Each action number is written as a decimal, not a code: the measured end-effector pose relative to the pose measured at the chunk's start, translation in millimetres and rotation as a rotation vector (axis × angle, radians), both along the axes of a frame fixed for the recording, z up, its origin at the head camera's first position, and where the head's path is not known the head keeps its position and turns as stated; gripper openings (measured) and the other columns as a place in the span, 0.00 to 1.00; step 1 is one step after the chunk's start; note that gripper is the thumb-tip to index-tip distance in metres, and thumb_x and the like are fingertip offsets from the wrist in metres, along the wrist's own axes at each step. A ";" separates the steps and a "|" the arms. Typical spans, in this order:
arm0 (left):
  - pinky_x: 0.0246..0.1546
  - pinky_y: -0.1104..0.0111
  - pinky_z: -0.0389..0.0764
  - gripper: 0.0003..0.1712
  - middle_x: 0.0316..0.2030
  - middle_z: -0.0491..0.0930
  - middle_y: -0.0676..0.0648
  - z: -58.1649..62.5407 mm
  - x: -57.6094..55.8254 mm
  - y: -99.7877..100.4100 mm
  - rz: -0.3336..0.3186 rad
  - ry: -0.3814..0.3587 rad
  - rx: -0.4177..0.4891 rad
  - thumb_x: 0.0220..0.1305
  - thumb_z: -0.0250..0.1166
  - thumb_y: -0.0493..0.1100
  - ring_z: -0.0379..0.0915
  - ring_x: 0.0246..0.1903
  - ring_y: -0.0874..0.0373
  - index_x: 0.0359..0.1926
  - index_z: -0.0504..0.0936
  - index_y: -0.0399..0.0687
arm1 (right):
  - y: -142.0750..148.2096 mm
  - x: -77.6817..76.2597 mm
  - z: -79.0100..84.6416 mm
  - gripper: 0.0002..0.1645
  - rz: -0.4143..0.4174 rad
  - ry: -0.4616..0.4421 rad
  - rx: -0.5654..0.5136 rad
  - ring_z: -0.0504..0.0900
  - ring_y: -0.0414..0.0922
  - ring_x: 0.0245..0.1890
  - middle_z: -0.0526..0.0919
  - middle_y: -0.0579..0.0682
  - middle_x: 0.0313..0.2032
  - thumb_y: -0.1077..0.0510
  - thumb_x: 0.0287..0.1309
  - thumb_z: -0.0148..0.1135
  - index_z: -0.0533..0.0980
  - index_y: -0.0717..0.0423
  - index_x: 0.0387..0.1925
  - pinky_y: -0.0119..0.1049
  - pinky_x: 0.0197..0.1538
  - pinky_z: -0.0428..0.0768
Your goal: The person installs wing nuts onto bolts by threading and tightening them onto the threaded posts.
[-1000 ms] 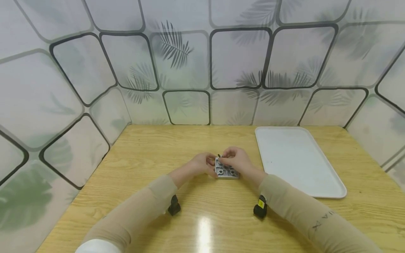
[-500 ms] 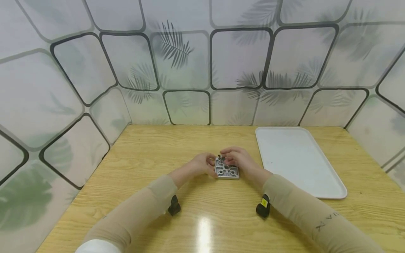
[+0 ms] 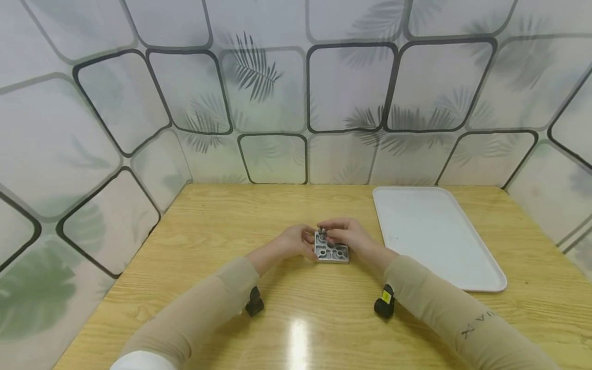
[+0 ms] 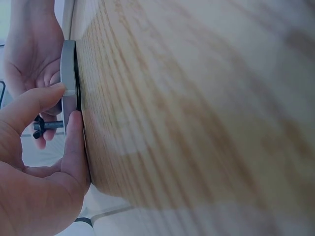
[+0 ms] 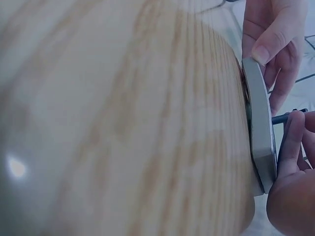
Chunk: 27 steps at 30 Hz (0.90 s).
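A square silver metal plate [image 3: 331, 253] with round recesses lies on the wooden table. Out of its far left corner stands a threaded bolt [image 4: 53, 125] topped by a dark wing nut [image 4: 38, 127]. My left hand [image 3: 292, 240] grips the plate's left side, thumb on the near edge and fingers at the far one. From the right, my right hand [image 3: 350, 235] reaches over the plate, its index finger and thumb pinching at the wing nut. In the right wrist view, its fingertips [image 5: 296, 120] overlap the bolt, partly hiding the nut.
A white tray [image 3: 430, 236] lies to the right of the hands. Small black cameras sit beneath both wrists, one at the left cuff [image 3: 254, 301] and one at the right cuff [image 3: 388, 277]. A patterned wall [image 3: 342, 159] borders the table at the back.
My right fingers first cover the bolt, then spread apart and draw slightly right, uncovering it, then come together around the wing nut. My left hand and the plate stay in place.
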<state>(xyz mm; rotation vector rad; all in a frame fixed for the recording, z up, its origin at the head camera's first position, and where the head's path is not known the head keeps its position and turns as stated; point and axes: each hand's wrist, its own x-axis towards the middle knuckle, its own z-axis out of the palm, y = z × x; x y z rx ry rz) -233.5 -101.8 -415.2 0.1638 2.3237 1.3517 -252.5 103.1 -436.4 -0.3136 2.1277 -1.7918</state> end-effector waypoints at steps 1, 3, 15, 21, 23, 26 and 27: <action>0.58 0.64 0.84 0.45 0.55 0.83 0.37 0.1 0.1 0.0 0.000 0.000 0.001 0.52 0.78 0.27 0.84 0.50 0.50 0.72 0.71 0.32 | 0.0 0.0 -0.4 0.24 -0.001 0.004 0.001 0.81 0.31 0.42 0.81 0.66 0.66 0.67 0.71 0.58 0.76 0.71 0.66 0.23 0.45 0.82; 0.59 0.63 0.84 0.45 0.55 0.82 0.37 -0.2 0.1 0.1 0.001 -0.001 0.005 0.53 0.78 0.27 0.83 0.51 0.50 0.72 0.71 0.32 | -0.2 -0.1 -1.0 0.24 -0.003 0.013 0.012 0.81 0.32 0.43 0.82 0.65 0.65 0.66 0.71 0.59 0.77 0.70 0.65 0.23 0.46 0.82; 0.61 0.63 0.83 0.46 0.56 0.83 0.38 0.1 -0.3 0.1 -0.004 -0.011 -0.016 0.54 0.78 0.28 0.84 0.51 0.51 0.73 0.70 0.33 | -5.6 1.7 -1.8 0.21 -0.080 0.047 0.148 0.83 0.47 0.54 0.86 0.61 0.58 0.63 0.66 0.66 0.81 0.64 0.60 0.32 0.56 0.79; 0.59 0.65 0.83 0.45 0.56 0.83 0.39 1.9 1.1 0.0 -0.008 -0.014 -0.031 0.56 0.78 0.29 0.83 0.51 0.52 0.73 0.70 0.34 | -9.9 1.2 -4.4 0.17 -0.141 0.075 0.190 0.85 0.45 0.48 0.89 0.58 0.53 0.61 0.65 0.71 0.83 0.62 0.53 0.32 0.52 0.79; 0.60 0.63 0.83 0.45 0.56 0.82 0.39 1.8 1.1 -0.1 -0.006 -0.012 -0.027 0.55 0.79 0.29 0.83 0.51 0.52 0.73 0.71 0.34 | -12.2 1.0 -5.0 0.15 -0.166 0.082 0.197 0.85 0.45 0.46 0.89 0.58 0.50 0.61 0.64 0.72 0.84 0.61 0.51 0.31 0.50 0.79; 0.61 0.62 0.83 0.45 0.56 0.82 0.39 1.2 1.0 0.0 0.000 -0.008 -0.026 0.54 0.79 0.30 0.82 0.51 0.51 0.73 0.71 0.35 | -15.8 1.5 -4.4 0.13 -0.202 0.089 0.208 0.83 0.44 0.43 0.89 0.56 0.47 0.61 0.63 0.73 0.84 0.61 0.48 0.31 0.47 0.78; 0.60 0.62 0.83 0.45 0.56 0.82 0.39 0.7 0.6 0.1 -0.001 -0.003 -0.028 0.54 0.79 0.30 0.82 0.51 0.51 0.73 0.71 0.35 | -16.8 1.9 -4.1 0.12 -0.213 0.090 0.210 0.83 0.44 0.42 0.89 0.55 0.46 0.61 0.63 0.73 0.84 0.60 0.47 0.30 0.47 0.77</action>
